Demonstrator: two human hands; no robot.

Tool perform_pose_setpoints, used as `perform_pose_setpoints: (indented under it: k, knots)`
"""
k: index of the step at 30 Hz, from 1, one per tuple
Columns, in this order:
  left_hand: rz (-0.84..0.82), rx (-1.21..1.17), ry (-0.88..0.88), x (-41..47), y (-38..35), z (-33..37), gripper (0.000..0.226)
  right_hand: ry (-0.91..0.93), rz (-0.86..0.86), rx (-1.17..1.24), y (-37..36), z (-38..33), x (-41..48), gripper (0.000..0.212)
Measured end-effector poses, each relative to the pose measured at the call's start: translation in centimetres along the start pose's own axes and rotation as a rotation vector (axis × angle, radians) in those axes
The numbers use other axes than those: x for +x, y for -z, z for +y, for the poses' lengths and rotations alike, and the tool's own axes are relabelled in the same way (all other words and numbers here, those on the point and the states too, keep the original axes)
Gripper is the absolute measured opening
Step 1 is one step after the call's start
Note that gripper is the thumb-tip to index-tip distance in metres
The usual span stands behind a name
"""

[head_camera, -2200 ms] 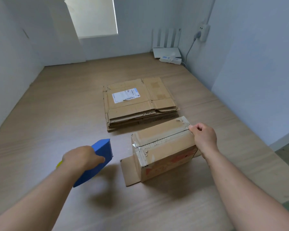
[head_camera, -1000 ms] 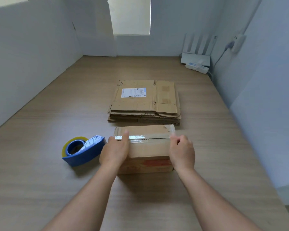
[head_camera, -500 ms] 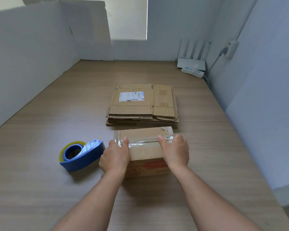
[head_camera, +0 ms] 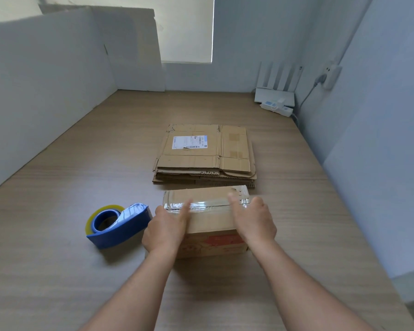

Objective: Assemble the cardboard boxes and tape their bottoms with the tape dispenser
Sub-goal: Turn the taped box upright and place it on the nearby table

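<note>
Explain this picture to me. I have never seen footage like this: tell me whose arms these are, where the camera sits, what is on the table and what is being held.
There is no machine here. The camera is worn on a person's head and looks forward and down, so the two bare arms coming in from the bottom are that person's own. On the wooden table stand an assembled cardboard box, a blue tape dispenser to its left, and a stack of flattened boxes behind it. A white router and a power strip sit in the far right corner. Nothing is gripped: the left hand and right hand lie on top of the box, fingers flat, pressing the clear tape strip along its seam.
</note>
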State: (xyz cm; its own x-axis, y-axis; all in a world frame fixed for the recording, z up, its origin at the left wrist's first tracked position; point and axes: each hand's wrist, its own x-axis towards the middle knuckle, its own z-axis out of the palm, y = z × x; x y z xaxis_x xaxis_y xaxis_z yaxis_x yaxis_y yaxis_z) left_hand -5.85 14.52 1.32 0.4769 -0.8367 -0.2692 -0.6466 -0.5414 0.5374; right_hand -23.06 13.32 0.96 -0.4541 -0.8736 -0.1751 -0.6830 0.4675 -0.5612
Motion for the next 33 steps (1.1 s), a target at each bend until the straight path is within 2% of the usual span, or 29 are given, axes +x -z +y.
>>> perform_pose_setpoints:
  k: [2, 3, 8, 10, 12, 13, 15, 17, 18, 19, 22, 25, 27, 30, 33]
  knots:
    - [-0.004, 0.101, -0.050, -0.1, 0.0, 0.2, 0.081, 0.014, -0.027, -0.100, 0.0, -0.5, -0.7, 0.086]
    - [-0.004, 0.119, -0.073, 0.0, 0.0, 0.2, 0.078, 0.024, -0.026, -0.091, 0.0, -0.5, -0.8, 0.085]
    - [-0.006, 0.014, -0.118, 0.2, 0.1, -0.9, 0.052, 0.061, 0.040, 0.116, -0.7, 1.0, 0.0, 0.037]
    - [-0.019, -0.080, -0.117, 0.1, 0.4, -1.2, 0.044, 0.084, 0.052, 0.143, -0.7, 1.2, 0.4, 0.030]
    - [-0.056, -0.156, -0.137, 0.3, 1.0, -1.6, 0.037, 0.118, 0.051, 0.128, -0.4, 1.2, 0.9, 0.031]
    - [-0.123, -0.232, -0.148, 0.4, 1.5, -2.0, 0.035, 0.133, 0.048, 0.127, -0.2, 1.3, 1.4, 0.033]
    - [-0.411, -0.419, -0.160, 0.5, 2.7, -3.3, 0.053, 0.152, 0.017, 0.135, 0.4, 1.3, 2.5, 0.036]
    - [-0.673, -0.402, -0.203, 0.5, 4.0, -4.9, 0.065, 0.126, -0.041, 0.123, 1.0, 1.1, 3.6, 0.038]
    - [-0.728, -0.335, -0.254, 0.4, 4.4, -5.6, 0.063, 0.097, -0.059, 0.110, 1.2, 0.8, 4.0, 0.040]
    - [-0.729, -0.257, -0.310, 0.3, 4.5, -6.2, 0.061, 0.062, -0.066, 0.097, 1.2, 0.4, 4.2, 0.046]
    - [-0.598, -0.119, -0.422, -0.7, 3.5, -6.8, 0.066, -0.052, -0.099, 0.093, 0.7, -1.3, 3.9, 0.087]
    - [-0.542, -0.158, -0.448, -2.5, 1.8, -6.9, 0.091, -0.061, -0.185, 0.122, -0.7, -3.0, 3.1, 0.100]
    - [-0.515, -0.233, -0.454, -3.7, 0.8, -6.8, 0.104, 0.008, -0.253, 0.135, -1.5, -3.7, 2.4, 0.106]
    - [-0.437, -0.291, -0.455, -4.5, 0.1, -6.0, 0.114, 0.157, -0.353, 0.154, -1.5, -3.5, 1.0, 0.102]
    - [-0.373, -0.322, -0.444, -4.2, -0.5, -4.9, 0.104, 0.305, -0.453, 0.135, -0.7, -2.1, -0.4, 0.075]
